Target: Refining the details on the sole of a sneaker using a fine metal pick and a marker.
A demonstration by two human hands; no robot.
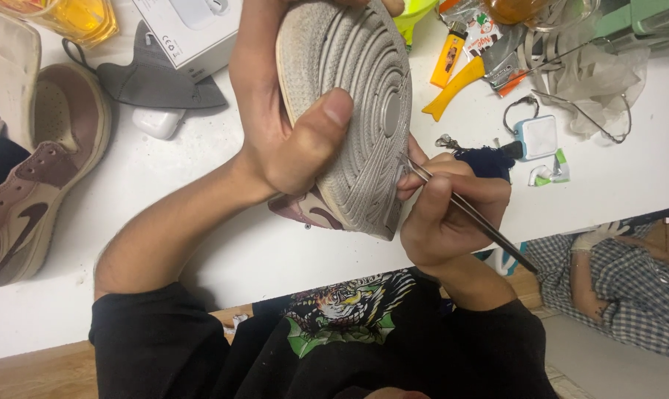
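My left hand (283, 125) grips a sneaker (357, 103) turned sole-up, its grey ringed sole facing me, thumb pressed across the tread. Brown and cream upper shows below the sole near the table edge. My right hand (445, 214) holds thin metal tweezers (467, 214) like a pen, with the tip touching the sole's groove at its right edge. Both hands are above the front part of the white table (275, 251).
A matching brown and cream sneaker (35, 162) lies at the left. A grey face mask (153, 77), white box (190, 29), small white case (157, 122), orange lighter (447, 59), orange tool (456, 89), plastic wrap, wire glasses and a blue-white gadget (538, 137) lie behind. Another person in a checked shirt (623, 284) sits at lower right.
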